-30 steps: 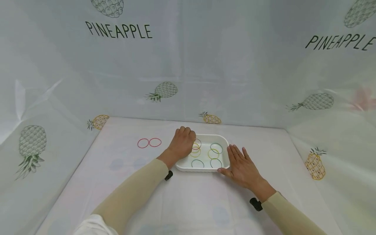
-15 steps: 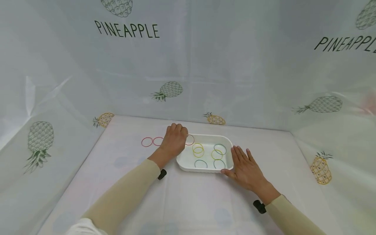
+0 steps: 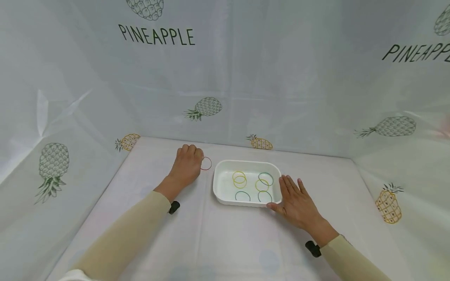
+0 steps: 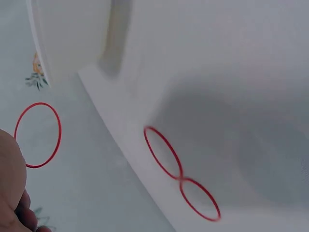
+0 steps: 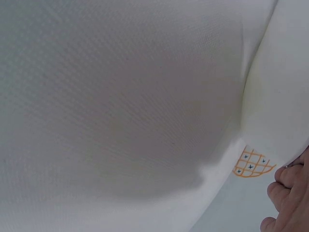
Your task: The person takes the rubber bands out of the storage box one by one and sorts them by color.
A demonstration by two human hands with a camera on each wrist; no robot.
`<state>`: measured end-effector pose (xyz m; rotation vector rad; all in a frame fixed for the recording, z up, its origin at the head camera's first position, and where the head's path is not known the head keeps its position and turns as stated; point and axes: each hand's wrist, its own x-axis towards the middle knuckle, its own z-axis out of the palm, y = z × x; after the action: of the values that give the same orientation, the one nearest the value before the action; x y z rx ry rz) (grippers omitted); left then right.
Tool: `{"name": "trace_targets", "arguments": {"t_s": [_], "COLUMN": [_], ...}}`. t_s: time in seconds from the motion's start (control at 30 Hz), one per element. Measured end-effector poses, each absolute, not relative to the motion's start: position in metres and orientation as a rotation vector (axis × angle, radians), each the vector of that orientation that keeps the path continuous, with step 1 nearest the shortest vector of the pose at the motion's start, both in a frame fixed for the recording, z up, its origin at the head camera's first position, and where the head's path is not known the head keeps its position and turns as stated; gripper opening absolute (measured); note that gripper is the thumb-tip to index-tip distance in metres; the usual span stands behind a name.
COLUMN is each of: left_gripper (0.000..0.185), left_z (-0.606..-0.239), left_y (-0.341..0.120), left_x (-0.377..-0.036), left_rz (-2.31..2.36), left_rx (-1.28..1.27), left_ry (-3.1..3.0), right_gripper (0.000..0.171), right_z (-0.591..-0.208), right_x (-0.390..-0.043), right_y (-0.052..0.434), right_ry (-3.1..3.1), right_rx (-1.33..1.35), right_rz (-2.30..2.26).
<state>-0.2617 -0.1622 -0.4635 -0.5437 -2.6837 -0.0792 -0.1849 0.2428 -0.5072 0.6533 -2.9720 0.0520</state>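
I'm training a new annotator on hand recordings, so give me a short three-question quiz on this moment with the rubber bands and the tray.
1. True or false: the left hand holds a red rubber band outside the white tray.
2. Which colours of bands lie in the tray? A) yellow and green B) red and blue C) only red
3. Fill in: the right hand rests flat against the tray's ____ side.

Key: 1 true; 2 A, the yellow bands and green bands; 3 right.
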Motion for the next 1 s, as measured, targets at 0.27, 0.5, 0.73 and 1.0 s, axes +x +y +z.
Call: {"name": "trace_targets", "arguments": {"t_s": [0.27,0.5,0.73,1.0], "left_gripper": [0.017,0.016,0.018,0.018], "left_z": [-0.473,-0.480,-0.481,-0.488], "left_y": [-0.204,-0.243,-0.273,-0.289], "left_x": [-0.260,-0.258,-0.251,-0.244], "left_rz": [-0.090,-0.088,-0.058,-0.026], "left_rx": [-0.468,-0.424,-0.349,-0.291], "left_ry": [-2.636,-2.591,-2.695,-2.809], "right_gripper": [0.104,0.105,0.106,0.106], "right_z": [-0.508,-0.507,-0.507,-0.506], "right_x": [-0.184,-0.184,-0.184,-0.184], "right_y": [0.243,0.243,0.244,0.243], "right_ry": [-2.957,-2.963,-2.981,-2.987], "right_rx": [0.666,0.664,0.658,0.666], "right_rz": [0.049,0.071,0.072,0.063]}}
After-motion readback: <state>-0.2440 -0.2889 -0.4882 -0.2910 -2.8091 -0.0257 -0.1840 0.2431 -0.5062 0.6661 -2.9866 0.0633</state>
